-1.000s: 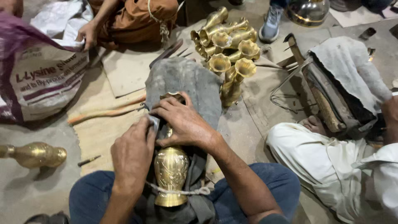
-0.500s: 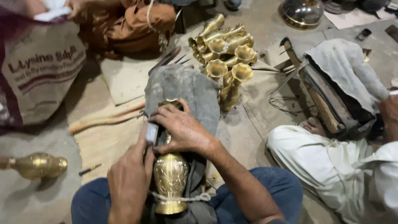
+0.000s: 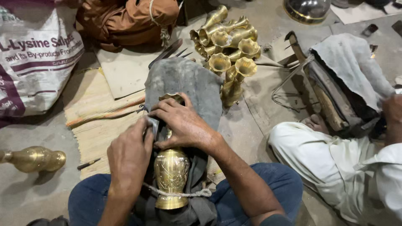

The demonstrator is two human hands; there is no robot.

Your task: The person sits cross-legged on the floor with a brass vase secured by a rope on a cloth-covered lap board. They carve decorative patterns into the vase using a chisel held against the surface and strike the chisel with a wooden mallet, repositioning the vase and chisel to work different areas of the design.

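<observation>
the right hand (image 3: 184, 123) grips the neck of a brass vase (image 3: 171, 173) on grey cloth (image 3: 184, 81), while the left hand (image 3: 130, 152) pinches a small grey tool (image 3: 152, 124) against it.

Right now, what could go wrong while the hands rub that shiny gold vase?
1. The left hand presses a small grey pad beside the right hand; a slip might scrape the fingers.
2. Only a thin rope ties the vase down, so it might twist loose.
3. The pile of vases leans close by and could topple if bumped.
</observation>
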